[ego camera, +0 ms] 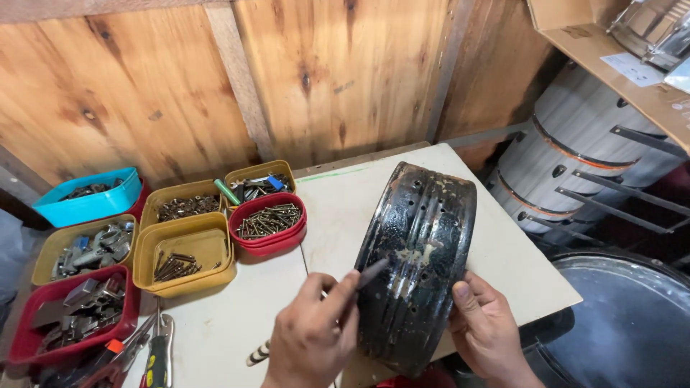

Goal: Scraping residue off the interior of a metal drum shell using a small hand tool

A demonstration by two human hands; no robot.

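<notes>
Head view: a black metal wheel rim [420, 259] stands on edge at the near right corner of the white table [345, 201], its outer face turned toward the camera. The face is grooved, pierced with rows of small holes, and scuffed to bare patches near the middle.

The right hand [489, 327] is closed on the rim's lower right edge, thumb laid across the face, steadying it upright. The left hand [313, 338] is closed around a slim dark tool [370, 273], pinched between thumb and fingers, its tip touching the scuffed patch. What kind of tool it is cannot be told.

Judgement on handling: the rim looks like pressed steel, stiff and fairly heavy, and it will not flex. Standing on its curve, it would tend to roll or tip if released. The glossy, possibly greasy coating may be slippery. The safest hold appears to be on the raised edges at either side, not on the grooved middle.

To the left sit plastic tubs, well apart from the rim: a red tub [269, 223] of screws, yellow tubs [183, 251] of bolts, a blue tub [90, 195]. Pliers [158, 356] lie at the near edge.
</notes>
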